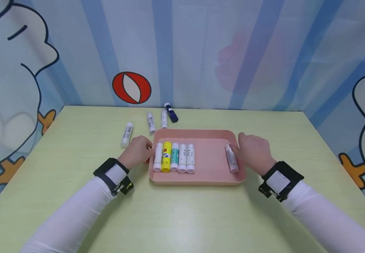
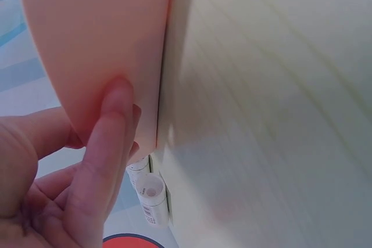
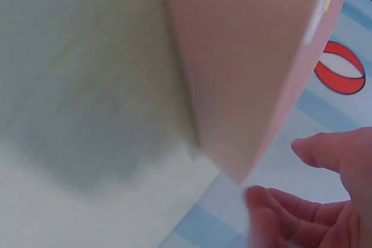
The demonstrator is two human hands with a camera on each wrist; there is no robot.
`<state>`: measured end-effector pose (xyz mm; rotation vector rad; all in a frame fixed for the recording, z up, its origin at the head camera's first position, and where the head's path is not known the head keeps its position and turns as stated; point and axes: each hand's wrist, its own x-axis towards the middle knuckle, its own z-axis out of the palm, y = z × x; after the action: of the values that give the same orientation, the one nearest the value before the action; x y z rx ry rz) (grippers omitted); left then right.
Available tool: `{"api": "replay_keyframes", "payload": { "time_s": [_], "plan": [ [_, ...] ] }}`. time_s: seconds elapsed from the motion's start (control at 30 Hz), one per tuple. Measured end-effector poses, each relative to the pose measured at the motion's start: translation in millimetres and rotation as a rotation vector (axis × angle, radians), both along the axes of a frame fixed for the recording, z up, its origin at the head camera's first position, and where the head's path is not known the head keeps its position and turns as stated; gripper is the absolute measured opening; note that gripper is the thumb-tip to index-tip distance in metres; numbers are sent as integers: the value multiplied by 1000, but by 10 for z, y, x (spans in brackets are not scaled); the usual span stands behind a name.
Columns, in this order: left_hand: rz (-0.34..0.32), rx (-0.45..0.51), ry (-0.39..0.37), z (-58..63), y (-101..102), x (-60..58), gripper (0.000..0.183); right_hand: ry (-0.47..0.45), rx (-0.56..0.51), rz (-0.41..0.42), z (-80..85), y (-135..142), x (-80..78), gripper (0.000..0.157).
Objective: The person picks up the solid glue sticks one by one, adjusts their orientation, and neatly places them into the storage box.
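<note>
A pink tray [image 1: 207,140] lies on the table, seen from outside its wall in both wrist views. My left hand [image 1: 138,151] pinches its left end, a finger pressed on the outer wall [image 2: 104,33] and the thumb over the rim. At the right end is my right hand [image 1: 254,151], its thumb and fingers parted around the corner and a small gap between them and the wall [image 3: 238,68]. Inside, a yellow glue stick [image 1: 166,156], a green-labelled glue stick [image 1: 174,157] and several white ones stand in a row at the left. Another white glue stick [image 1: 231,159] leans by the right wall.
Behind the tray on the table [image 1: 182,214] are a dark blue glue stick [image 1: 171,113] and white glue sticks [image 1: 151,123]. One more white glue stick [image 1: 127,135] lies left of the tray, beyond my left hand. A printed curtain [image 1: 195,52] hangs along the back edge.
</note>
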<state>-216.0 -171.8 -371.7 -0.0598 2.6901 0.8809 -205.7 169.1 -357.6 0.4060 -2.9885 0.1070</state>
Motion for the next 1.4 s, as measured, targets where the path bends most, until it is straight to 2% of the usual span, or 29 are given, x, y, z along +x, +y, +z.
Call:
{"api": "replay_keyframes", "payload": {
  "time_s": [0.1, 0.3, 0.4, 0.7, 0.87, 1.03, 1.1, 1.23, 1.4],
  "plan": [
    [2, -3, 0, 3, 6, 3, 23, -104, -78, -44, -31, 110, -5, 37],
    [1, 1, 5, -8, 6, 5, 23, -378, -319, -91, -107, 182, -8, 40],
    [1, 5, 13, -15, 3, 6, 23, -438, -400, -98, -130, 166, -12, 35],
    [-7, 7, 1, -10, -5, 12, 23, -452, -412, -52, -129, 137, -8, 22],
    [-73, 17, 7, 5, -37, 15, 23, -457, -401, -40, -128, 134, 1, 22],
    [-135, -58, 49, 50, -161, 21, 32, -460, -384, -32, -141, 134, -4, 22],
    [-127, -92, 69, 105, -241, 12, 37, -460, -379, -30, -140, 134, -10, 22],
    [-68, -102, 112, 247, -424, -33, 41, -471, -378, -45, -141, 136, -24, 22],
    [-24, -112, 221, 365, -628, -84, 46, -472, -366, -53, -148, 133, -31, 22]
  ]
}}
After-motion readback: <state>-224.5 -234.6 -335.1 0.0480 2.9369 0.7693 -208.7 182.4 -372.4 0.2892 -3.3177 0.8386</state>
